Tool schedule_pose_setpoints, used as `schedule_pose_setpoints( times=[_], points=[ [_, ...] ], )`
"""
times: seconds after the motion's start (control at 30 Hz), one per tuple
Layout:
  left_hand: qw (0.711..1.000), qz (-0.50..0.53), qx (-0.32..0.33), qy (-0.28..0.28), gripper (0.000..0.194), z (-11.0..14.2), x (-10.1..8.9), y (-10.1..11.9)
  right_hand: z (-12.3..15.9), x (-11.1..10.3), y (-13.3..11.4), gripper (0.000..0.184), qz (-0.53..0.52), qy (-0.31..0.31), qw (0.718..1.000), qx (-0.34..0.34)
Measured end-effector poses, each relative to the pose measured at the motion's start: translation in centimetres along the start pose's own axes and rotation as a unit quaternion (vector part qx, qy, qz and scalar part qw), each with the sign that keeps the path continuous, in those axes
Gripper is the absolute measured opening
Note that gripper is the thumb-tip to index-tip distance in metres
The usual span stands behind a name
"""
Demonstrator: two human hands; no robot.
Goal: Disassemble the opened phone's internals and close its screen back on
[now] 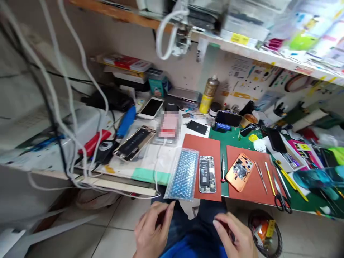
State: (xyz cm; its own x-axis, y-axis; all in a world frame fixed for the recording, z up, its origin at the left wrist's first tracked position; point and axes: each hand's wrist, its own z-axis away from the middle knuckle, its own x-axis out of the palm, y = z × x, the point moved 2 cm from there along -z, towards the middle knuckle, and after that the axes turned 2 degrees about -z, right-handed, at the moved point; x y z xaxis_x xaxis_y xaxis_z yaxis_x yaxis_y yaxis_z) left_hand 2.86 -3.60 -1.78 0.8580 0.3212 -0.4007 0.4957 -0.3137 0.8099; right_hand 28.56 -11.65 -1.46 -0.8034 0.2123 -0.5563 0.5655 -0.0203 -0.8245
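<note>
My left hand [154, 228] hovers in front of the bench edge, over my lap, fingers loosely curled with a gap to the thumb and nothing visible in them. Nearest to it is a bubble-wrap pouch [184, 173], which overhangs the edge. My right hand [236, 234] is also above my lap, half curled, with no object showing in it. Beyond the hands, an opened phone [207, 174] with its battery exposed lies on a brown mat [197, 143]. A screwdriver [223, 168] lies beside it. On a second mat [258, 191] rests an orange phone housing [239, 172].
Tweezers [260, 176] and scissors [282, 203] lie at the right. Another opened phone [134, 143] and a white phone [151, 108] are on the left side. White cables [72, 107] hang at the left. A shelf [242, 44] crosses above; a bin [266, 231] stands below.
</note>
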Motion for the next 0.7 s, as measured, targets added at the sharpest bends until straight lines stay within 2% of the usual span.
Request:
schedule_pose_setpoints(
  times=[0.13,0.23,0.33,0.4,0.47,0.57,0.63,0.7],
  points=[
    [0.98,-0.09,0.143,-0.109,0.015,-4.3,3.8,4.0,-3.6,-4.2,-0.9,0.022,0.025,0.076,0.997,0.008],
    [0.953,-0.155,0.194,-0.172,0.02,-5.9,6.6,5.8,-5.3,-6.3,-0.3,0.028,0.061,0.126,0.989,0.046],
    [0.938,-0.19,0.208,-0.201,0.021,-6.5,8.6,6.9,-6.6,-7.5,1.1,0.04,0.101,0.149,0.978,0.101],
    [0.935,-0.177,0.21,-0.226,0.022,-6.6,10.0,7.5,-7.5,-8.0,2.3,0.046,0.146,0.156,0.965,0.151],
    [0.924,-0.173,0.218,-0.262,0.024,-6.7,11.9,8.3,-8.5,-8.2,3.4,0.048,0.186,0.159,0.95,0.195],
    [0.89,-0.249,0.234,-0.302,0.033,-7.1,15.2,9.5,-9.7,-8.2,4.7,0.043,0.213,0.139,0.94,0.227],
    [0.877,-0.301,0.225,-0.299,0.038,-7.9,16.4,9.8,-10.2,-7.9,5.0,0.039,0.221,0.12,0.938,0.238],
    [0.873,-0.349,0.2,-0.276,0.04,-8.9,16.1,9.4,-10.3,-7.8,5.1,0.034,0.222,0.104,0.937,0.247]
  ],
)
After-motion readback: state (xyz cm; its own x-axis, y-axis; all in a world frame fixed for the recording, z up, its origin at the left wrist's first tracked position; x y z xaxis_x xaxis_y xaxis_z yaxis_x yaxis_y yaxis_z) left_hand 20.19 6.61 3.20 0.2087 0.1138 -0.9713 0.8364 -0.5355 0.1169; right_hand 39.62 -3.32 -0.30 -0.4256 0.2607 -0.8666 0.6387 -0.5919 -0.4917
